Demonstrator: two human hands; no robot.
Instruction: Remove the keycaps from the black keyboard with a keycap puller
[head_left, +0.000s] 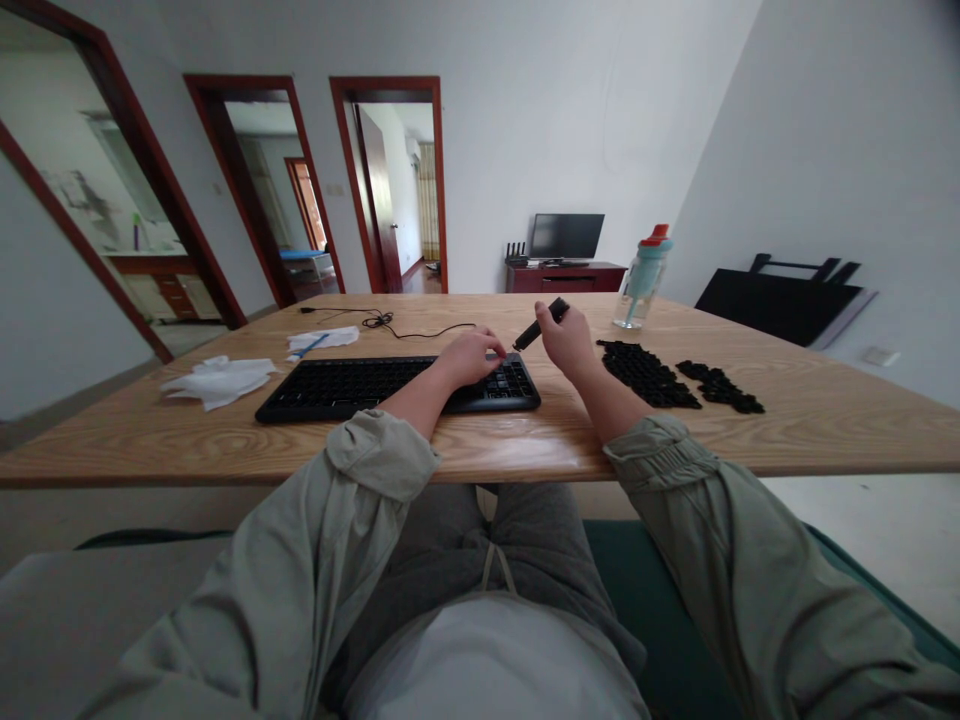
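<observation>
A black keyboard point(352, 385) lies on the wooden table in front of me, its keycaps apparently off. My left hand point(471, 357) rests on its right part, palm down with bent fingers touching the surface. In my right hand point(568, 340) is a thick black stick-shaped tool point(538, 325), gripped near its upper end. It slants down to the left, and its lower tip is close to the keyboard's top right corner. What kind of tool it is I cannot make out. To the right, a large group of loose black keycaps point(649, 375) lies beside a smaller pile of keycaps point(720, 386).
A clear bottle point(640, 280) with a red and teal lid stands at the back right of the table point(525, 450). Crumpled white tissue point(223, 382) and another tissue point(341, 338) with a thin blue item point(309, 346) lie left. A black cable point(379, 320) is behind the keyboard.
</observation>
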